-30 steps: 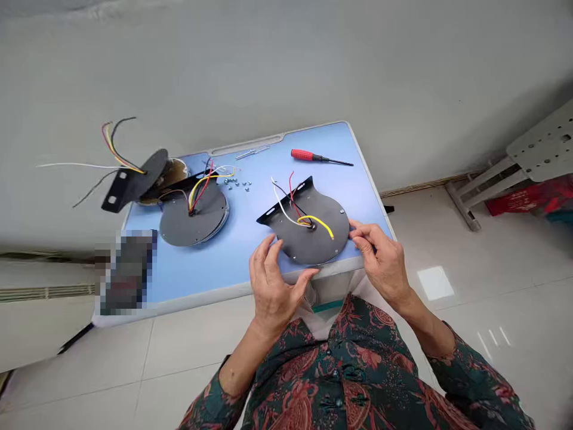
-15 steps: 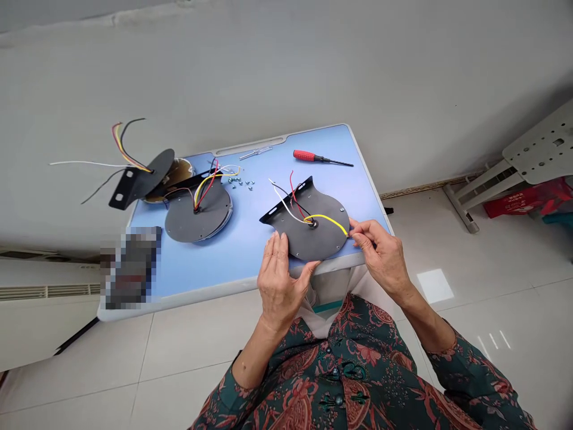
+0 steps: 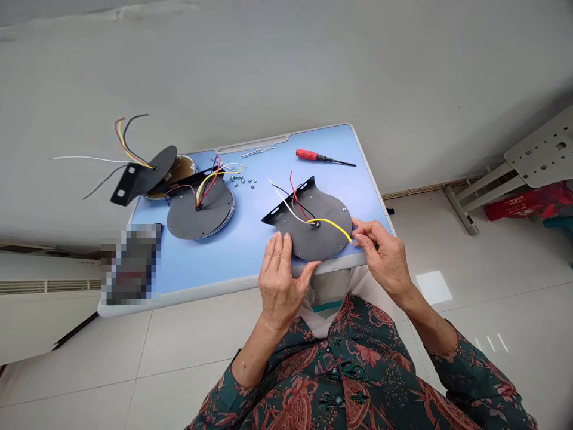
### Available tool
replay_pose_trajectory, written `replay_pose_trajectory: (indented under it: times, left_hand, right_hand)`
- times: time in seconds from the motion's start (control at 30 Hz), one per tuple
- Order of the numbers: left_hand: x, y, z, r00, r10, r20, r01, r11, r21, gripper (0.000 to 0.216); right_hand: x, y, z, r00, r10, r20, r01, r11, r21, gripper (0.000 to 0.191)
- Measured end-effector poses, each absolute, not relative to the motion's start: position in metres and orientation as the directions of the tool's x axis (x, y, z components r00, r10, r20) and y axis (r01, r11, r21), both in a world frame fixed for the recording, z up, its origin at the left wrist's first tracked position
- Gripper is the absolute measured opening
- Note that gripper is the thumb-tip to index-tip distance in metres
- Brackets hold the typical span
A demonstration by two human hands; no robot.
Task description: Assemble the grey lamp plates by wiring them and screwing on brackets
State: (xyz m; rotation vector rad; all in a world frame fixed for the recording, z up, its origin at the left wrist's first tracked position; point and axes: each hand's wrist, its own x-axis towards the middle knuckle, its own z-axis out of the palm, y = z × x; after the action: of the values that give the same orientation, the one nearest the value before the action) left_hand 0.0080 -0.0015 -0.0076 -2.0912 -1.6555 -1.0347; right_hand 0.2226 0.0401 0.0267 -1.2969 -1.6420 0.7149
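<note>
A dark round metal plate [image 3: 313,230] with a bent bracket edge lies at the near right of the blue table [image 3: 250,251]. White, black, red and yellow wires rise from its centre hole. My left hand [image 3: 280,280] rests flat on the plate's near left edge, fingers extended, thumb under the rim. My right hand [image 3: 380,254] pinches the end of the yellow wire [image 3: 333,225], drawn out to the right over the plate.
A second round plate [image 3: 201,209] with wires sits mid-left, a third plate [image 3: 143,176] overhangs the far left corner by a brass-coloured housing. Several small screws [image 3: 242,179], a red screwdriver [image 3: 322,157] and a clear-handled tool [image 3: 257,150] lie at the back. A blurred dark object [image 3: 129,263] lies near left.
My right hand took the yellow wire's end and pulled it straight toward the right. My left hand flattened onto the plate's edge. The plate stayed put.
</note>
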Motion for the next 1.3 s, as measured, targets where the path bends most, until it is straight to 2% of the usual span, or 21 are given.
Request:
replay_pose_trajectory:
  times: [0.07, 0.2, 0.33, 0.4, 0.47, 0.6, 0.7, 1.07, 1.2, 1.3]
  left_hand:
    - [0.008, -0.001, -0.007, 0.087, 0.729, 0.679, 0.93, -0.303, 0.206, 0.079]
    - [0.009, -0.001, -0.008, 0.095, 0.725, 0.683, 0.932, -0.306, 0.196, 0.077]
    - [0.011, -0.003, -0.002, 0.082, 0.741, 0.666, 0.95, -0.26, 0.173, 0.073]
    - [0.012, -0.003, 0.005, 0.079, 0.758, 0.648, 0.961, -0.23, 0.153, 0.068]
    - [0.014, -0.001, 0.011, 0.124, 0.761, 0.637, 0.955, -0.266, 0.131, 0.063]
    - [0.02, 0.006, 0.01, 0.257, 0.71, 0.656, 0.888, -0.442, 0.129, 0.057]
    - [0.026, 0.01, 0.002, 0.274, 0.675, 0.685, 0.854, -0.498, 0.149, 0.056]
    - [0.036, 0.006, -0.003, 0.309, 0.64, 0.703, 0.849, -0.519, 0.099, 0.063]
    - [0.035, 0.006, -0.005, 0.317, 0.629, 0.71, 0.852, -0.518, 0.079, 0.056]
    - [0.034, 0.007, -0.007, 0.322, 0.606, 0.728, 0.85, -0.523, 0.059, 0.047]
  right_hand:
    - [0.221, 0.039, 0.024, -0.048, 0.919, 0.392, 0.466, 0.368, -0.805, 0.013]
    - [0.219, 0.038, 0.018, -0.134, 0.783, 0.608, 0.527, 0.576, -0.625, 0.016]
    - [0.222, 0.039, 0.013, -0.22, 0.717, 0.662, 0.551, 0.651, -0.522, 0.031]
    - [0.223, 0.039, 0.01, -0.236, 0.705, 0.669, 0.547, 0.665, -0.509, 0.031]
    - [0.223, 0.039, 0.009, -0.234, 0.704, 0.671, 0.541, 0.668, -0.512, 0.028]
    - [0.223, 0.039, 0.009, -0.223, 0.718, 0.659, 0.536, 0.655, -0.532, 0.026]
    - [0.223, 0.039, 0.012, -0.215, 0.736, 0.642, 0.533, 0.639, -0.554, 0.027]
    - [0.224, 0.034, 0.015, -0.13, 0.81, 0.572, 0.499, 0.552, -0.668, 0.014]
    - [0.226, 0.033, 0.021, -0.084, 0.84, 0.537, 0.434, 0.516, -0.739, 0.013]
    - [0.229, 0.037, 0.031, -0.091, 0.827, 0.555, 0.479, 0.525, -0.703, 0.012]
